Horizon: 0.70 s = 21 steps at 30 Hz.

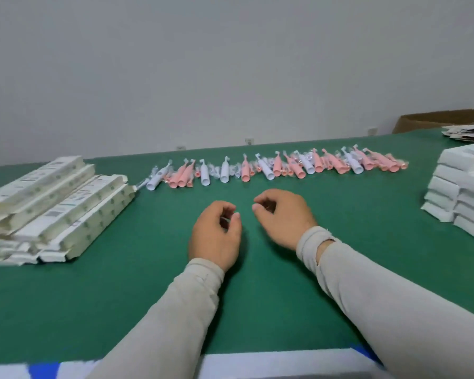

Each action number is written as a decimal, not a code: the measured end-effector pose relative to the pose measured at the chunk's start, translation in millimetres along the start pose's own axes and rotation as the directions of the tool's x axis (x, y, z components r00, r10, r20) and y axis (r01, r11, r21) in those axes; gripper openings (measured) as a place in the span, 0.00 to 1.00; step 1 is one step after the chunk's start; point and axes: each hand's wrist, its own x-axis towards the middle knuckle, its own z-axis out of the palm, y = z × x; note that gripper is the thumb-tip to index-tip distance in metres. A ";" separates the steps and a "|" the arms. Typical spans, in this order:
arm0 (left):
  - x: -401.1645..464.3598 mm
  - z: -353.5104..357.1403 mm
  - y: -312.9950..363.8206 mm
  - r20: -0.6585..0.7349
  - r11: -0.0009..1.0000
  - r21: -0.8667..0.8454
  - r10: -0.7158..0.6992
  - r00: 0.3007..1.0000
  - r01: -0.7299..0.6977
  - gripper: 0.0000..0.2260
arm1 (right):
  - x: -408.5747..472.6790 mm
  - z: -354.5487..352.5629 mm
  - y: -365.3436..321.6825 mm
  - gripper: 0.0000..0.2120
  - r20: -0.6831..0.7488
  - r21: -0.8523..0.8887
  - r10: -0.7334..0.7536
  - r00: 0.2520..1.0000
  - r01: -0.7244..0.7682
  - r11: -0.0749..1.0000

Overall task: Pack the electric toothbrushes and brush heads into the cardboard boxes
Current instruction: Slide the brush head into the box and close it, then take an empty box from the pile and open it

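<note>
Far left, flat cardboard boxes piled on the green table. Row of toothbrushes, pink & white, w/ small wrapped brush heads mixed in, strung across the far side. Left hand over table centre, fingers loosely curled, holding nothing. Right hand just beside it, same story: curled loose, nothing held. Both well short of the brushes. Far right, stack of white boxes, closed up.
</note>
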 end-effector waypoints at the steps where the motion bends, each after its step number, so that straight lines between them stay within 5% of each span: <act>1: -0.9 -7.4 -3.2 -0.024 0.999 0.037 -0.026 0.999 0.027 0.09 | 2.9 20.5 -11.7 0.02 0.036 0.091 0.008 0.999 -0.011 0.996; 5: -7.6 -42.8 -15.7 -0.070 0.977 0.202 -0.055 0.996 0.068 0.02 | 4.1 68.7 -32.4 0.04 0.114 0.240 -0.070 0.991 0.041 0.970; 8: -0.2 -81.6 -24.2 -0.080 0.903 0.429 0.032 0.996 0.005 0.12 | -2.5 78.3 -21.9 0.04 0.204 0.155 -0.133 0.970 0.102 0.983; 13: 44.8 -169.5 -41.4 -0.213 0.552 0.811 -0.025 0.977 0.191 0.26 | 0.3 71.9 -12.2 0.09 0.162 0.272 -0.133 0.978 0.085 0.959; 17: 53.5 -203.4 -56.5 -0.218 0.230 0.933 -0.248 0.944 0.276 0.19 | 1.6 73.0 -13.0 0.08 0.164 0.316 -0.104 0.981 0.047 0.947; 21: 44.8 -203.8 -65.1 -0.176 0.165 0.964 -0.192 0.965 0.209 0.15 | 0.4 75.0 -13.0 0.07 0.176 0.329 -0.111 0.978 0.048 0.943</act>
